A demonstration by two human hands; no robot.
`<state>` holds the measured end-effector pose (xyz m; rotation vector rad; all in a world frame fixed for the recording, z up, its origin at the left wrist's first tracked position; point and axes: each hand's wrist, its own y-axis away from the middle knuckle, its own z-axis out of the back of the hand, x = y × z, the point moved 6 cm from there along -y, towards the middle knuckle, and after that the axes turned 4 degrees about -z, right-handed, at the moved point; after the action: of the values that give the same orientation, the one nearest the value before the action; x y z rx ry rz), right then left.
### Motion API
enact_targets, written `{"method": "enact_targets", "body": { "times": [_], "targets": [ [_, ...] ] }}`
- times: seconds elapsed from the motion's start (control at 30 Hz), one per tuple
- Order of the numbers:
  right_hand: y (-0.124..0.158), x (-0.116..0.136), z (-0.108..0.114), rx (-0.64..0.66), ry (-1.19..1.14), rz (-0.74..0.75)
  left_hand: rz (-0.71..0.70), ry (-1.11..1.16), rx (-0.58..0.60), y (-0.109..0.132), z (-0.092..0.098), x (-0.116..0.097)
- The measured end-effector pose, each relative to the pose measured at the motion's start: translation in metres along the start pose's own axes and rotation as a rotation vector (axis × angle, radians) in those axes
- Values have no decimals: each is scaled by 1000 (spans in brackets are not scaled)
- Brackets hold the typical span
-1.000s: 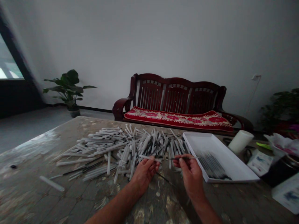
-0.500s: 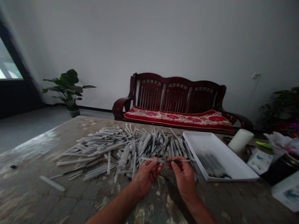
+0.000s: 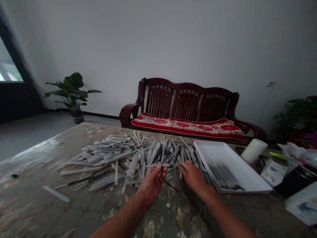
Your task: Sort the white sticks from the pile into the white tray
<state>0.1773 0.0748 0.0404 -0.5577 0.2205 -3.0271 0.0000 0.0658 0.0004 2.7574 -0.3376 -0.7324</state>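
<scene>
A big heap of thin grey-white tubes and dark sticks [image 3: 138, 153] lies spread over the mottled table [image 3: 32, 201]. My left hand [image 3: 151, 182] pinches one grey-white tube [image 3: 158, 165] level above the near edge of the heap. My right hand [image 3: 192, 175] reaches palm down into the heap's right end, next to the white tray [image 3: 250, 178]; its fingertips touch the sticks and I cannot make out whether they hold one. Dark thin sticks [image 3: 224, 177] lie in a row inside the tray.
A white cylinder [image 3: 254, 150] stands behind the tray, with boxes, paper and a dark pot [image 3: 296, 180] at the right edge. A lone tube [image 3: 56, 194] lies near left. Behind the table stand a wooden bench with red cushion [image 3: 188, 114] and potted plants [image 3: 71, 96].
My right hand held a dark stick tip to tip with the left hand's tube; it has now dropped forward onto the heap, and that stick is gone from view. The left hand stays put with its tube.
</scene>
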Motion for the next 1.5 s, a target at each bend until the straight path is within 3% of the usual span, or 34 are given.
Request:
{"method": "enact_targets", "body": {
  "times": [0.3,0.5,0.6,0.7,0.83,0.93,1.13,1.5],
  "targets": [
    [-10,19,-9,19,287,-32,-18,-57,21,-1,1,2],
    [-8,22,-7,-29,284,-29,-18,-73,6,-4,5,3],
    [2,17,-3,-129,112,7,-15,-102,12,-5,6,6],
    [14,7,-1,-238,-301,-17,-18,-135,15,-6,5,10],
    [24,-4,-14,-273,-932,-179,-27,-173,18,-6,2,13],
    [27,0,-23,-268,-1157,-265,-27,-185,2,-4,2,13],
    [28,9,-22,-290,-1188,-280,-35,-203,7,-5,2,12],
    [28,10,-17,-346,-1031,-209,-30,-220,40,-7,1,15]
  ]
}}
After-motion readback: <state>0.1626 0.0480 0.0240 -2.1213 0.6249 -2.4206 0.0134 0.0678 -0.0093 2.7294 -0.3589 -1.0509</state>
